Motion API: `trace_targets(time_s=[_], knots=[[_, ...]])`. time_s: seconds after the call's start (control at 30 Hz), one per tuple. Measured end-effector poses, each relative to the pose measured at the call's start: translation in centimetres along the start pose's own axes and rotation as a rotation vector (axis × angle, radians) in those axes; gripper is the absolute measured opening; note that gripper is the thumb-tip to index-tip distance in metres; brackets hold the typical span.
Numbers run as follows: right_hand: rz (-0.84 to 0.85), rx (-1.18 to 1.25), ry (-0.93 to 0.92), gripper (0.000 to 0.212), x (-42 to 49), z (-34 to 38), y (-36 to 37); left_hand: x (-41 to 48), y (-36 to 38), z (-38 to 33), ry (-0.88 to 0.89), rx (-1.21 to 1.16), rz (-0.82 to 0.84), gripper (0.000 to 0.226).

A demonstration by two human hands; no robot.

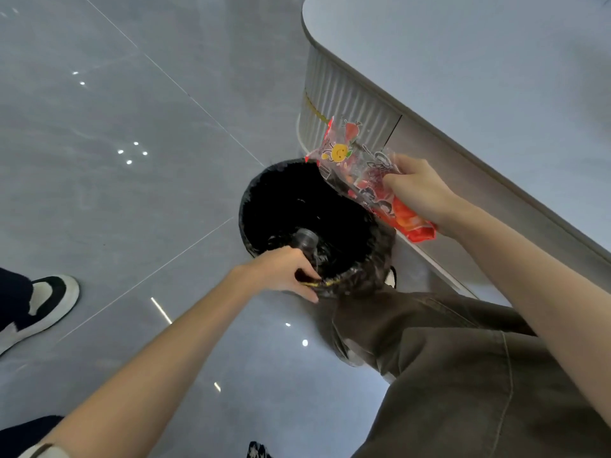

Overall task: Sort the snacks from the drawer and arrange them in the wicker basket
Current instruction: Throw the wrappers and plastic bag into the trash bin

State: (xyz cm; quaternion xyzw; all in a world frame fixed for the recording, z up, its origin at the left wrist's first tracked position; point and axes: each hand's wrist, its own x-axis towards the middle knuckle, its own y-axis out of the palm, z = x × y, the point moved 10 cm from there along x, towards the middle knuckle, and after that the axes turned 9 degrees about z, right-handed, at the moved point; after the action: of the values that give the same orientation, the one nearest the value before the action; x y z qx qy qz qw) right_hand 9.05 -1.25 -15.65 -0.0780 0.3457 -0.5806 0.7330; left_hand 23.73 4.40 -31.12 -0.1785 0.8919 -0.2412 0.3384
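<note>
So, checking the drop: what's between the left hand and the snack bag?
The open black-lined bin, head view; the left hand holds a bottle-like thing there.

A round bin [246, 206] lined with a black bag is standing on glossy grey floor tiles [115, 193] beside a pale counter [463, 61] (its side fluted), while a black-and-white shoe [49, 302] is resting at left.

Right hand [420, 190]: gripping red-and-clear snack bag [363, 170] above black-lined bin [244, 206]
Left hand [284, 272]: curled round clear bottle [305, 241] at bin's near rim
</note>
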Motion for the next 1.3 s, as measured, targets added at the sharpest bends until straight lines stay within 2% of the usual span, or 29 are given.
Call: trace_targets(time_s=[0.07, 0.13, 0.2, 0.27, 0.33, 0.4, 0.5, 0.6, 0.67, 0.73, 0.77, 0.83, 0.93, 1.0, 1.17, 1.23, 1.3], knots=[[0.03, 0.067, -0.014, 0.017, -0.5, 0.4, 0.4, -0.1, -0.3, -0.8, 0.034, -0.136, -0.047, 0.034], [0.05, 0.079, -0.032, 0.018, -0.5, 0.8, 1.1, -1.1, -3.4, -0.1, -0.026, -0.071, -0.348, 0.037], [0.053, 0.038, -0.025, 0.022, 0.3, 0.5, 2.1, -3.3, -6.6, 1.4, -0.161, 0.086, -0.7, 0.027], [0.096, -0.01, 0.008, 0.027, 1.5, -0.5, 3.9, -5.2, -7.7, 3.5, -0.332, 0.095, -0.873, 0.019], [0.147, -0.082, 0.008, 0.031, 2.5, -2.0, 6.0, -4.9, -7.4, 4.7, -0.391, 0.074, -0.867, 0.035], [0.166, -0.163, -0.006, 0.036, 3.3, -4.0, 8.1, -4.0, -6.7, 4.7, -0.337, 0.06, -0.851, 0.048], [0.213, -0.325, -0.04, 0.044, 4.2, -7.0, 12.0, -3.6, -6.6, 4.4, -0.311, 0.067, -0.906, 0.053], [0.249, -0.766, -0.057, 0.051, 5.3, -9.2, 15.5, -3.8, -6.6, 4.5, -0.323, 0.074, -0.956, 0.054], [0.427, -0.951, 0.039, 0.062, 5.6, -11.5, 17.7, -3.7, -6.6, 4.6, -0.338, 0.108, -0.952, 0.055], [0.613, -0.912, 0.172, 0.077, 5.2, -13.6, 18.7, -3.9, -6.5, 4.5, -0.394, 0.164, -0.951, 0.053], [0.651, -0.889, 0.199, 0.08, 5.0, -13.9, 18.6, -4.0, -6.6, 4.3, -0.421, 0.193, -0.959, 0.051], [0.623, -0.907, 0.177, 0.074, 4.9, -13.3, 17.1, -4.0, -7.0, 3.3, -0.43, 0.236, -0.972, 0.048], [0.544, -0.925, 0.157, 0.053, 4.4, -12.4, 13.0, -3.1, -8.3, 1.0, -0.361, 0.236, -0.936, 0.045], [0.582, -0.92, 0.196, 0.044, 3.2, -12.6, 11.2, -2.3, -9.3, -0.6, -0.32, 0.186, -0.886, 0.044], [0.635, -1.203, 0.185, 0.031, -0.5, -11.7, 10.3, -0.3, -9.9, -3.7, -0.272, 0.18, -0.675, 0.048], [0.566, -1.271, 0.125, 0.03, -1.8, -10.8, 9.7, 0.2, -8.5, -3.8, -0.292, 0.206, -0.555, 0.049], [0.428, -1.251, 0.03, 0.029, -2.7, -9.8, 8.3, 0.3, -6.8, -3.5, -0.319, 0.235, -0.471, 0.05]])
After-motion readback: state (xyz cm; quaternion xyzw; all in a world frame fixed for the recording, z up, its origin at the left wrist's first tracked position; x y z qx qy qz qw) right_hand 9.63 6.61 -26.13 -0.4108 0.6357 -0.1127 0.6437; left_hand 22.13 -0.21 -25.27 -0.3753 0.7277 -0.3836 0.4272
